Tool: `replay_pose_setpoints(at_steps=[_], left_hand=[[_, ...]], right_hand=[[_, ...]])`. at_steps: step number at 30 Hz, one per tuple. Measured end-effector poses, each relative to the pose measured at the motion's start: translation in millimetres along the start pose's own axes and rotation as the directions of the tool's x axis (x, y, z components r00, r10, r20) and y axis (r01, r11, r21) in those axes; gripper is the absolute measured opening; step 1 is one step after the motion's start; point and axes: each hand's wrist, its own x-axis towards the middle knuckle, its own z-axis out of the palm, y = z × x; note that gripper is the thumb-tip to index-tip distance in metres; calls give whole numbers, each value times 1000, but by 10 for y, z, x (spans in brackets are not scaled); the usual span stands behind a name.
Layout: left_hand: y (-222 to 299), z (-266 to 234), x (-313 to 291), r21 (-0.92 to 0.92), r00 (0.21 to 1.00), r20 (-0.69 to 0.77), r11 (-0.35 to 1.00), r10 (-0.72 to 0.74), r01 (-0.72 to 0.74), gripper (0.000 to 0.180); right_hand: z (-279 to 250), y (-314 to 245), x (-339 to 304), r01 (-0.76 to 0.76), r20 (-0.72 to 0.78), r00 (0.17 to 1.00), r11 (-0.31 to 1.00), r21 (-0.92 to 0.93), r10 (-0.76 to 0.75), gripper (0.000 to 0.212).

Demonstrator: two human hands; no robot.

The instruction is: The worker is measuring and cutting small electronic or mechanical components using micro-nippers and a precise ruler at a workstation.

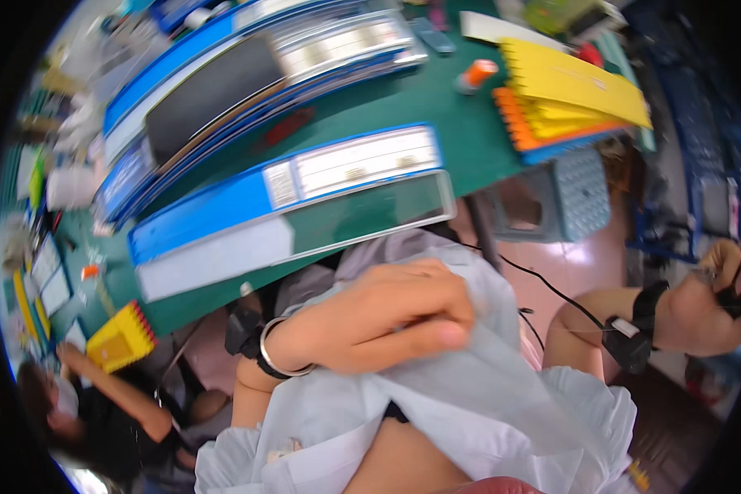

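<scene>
My left hand (387, 317) is in front of my body, with a pale bracelet and a black strap at the wrist. Its fingers are curled, with the thumb against them, gripping the front of a light blue shirt (502, 370). The cloth spreads down and to the right from the fingers. My right hand (693, 317) is out at the far right, near the picture's rim, with a black band and device (634, 337) at its wrist. Blur and some black material by its fingers hide whether it holds anything. Beyond my left hand, a blue and white flat case (214, 218) lies along the table edge.
The green table (370, 99) bears a stack of blue cases (337, 49) with a dark panel (214, 95), an orange-capped bottle (476, 76) and yellow tooth-edged sheets (576, 82). A blue-grey stool (580, 193) and black cable (552, 288) are at right. Another person (99, 420) sits at lower left.
</scene>
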Motion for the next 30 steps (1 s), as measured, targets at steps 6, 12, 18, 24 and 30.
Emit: replay_pose_setpoints(at_steps=[6, 12, 18, 24, 30], left_hand=[[288, -292, -943, 404, 760, -580, 914, 294, -46, 30], [474, -739, -1754, 760, 616, -602, 127, 508, 637, 1], [446, -1073, -2053, 425, 330, -624, -47, 709, 904, 15], [296, -1318, -2122, 352, 67, -691, 255, 720, 901, 14], [282, -1373, -2206, 318, 1, -762, 373, 648, 871, 19]], right_hand=[[-120, 834, -517, -302, -329, 893, 951, 66, 306, 24], [697, 1603, -517, -631, -101, 768, 774, 52, 632, 21], [1411, 1897, -626, -855, 156, 498, 513, -79, 853, 24], [1554, 2076, -632, -920, 316, 290, 354, -168, 903, 21], [1599, 2167, -626, -938, 361, 219, 298, -179, 907, 18]])
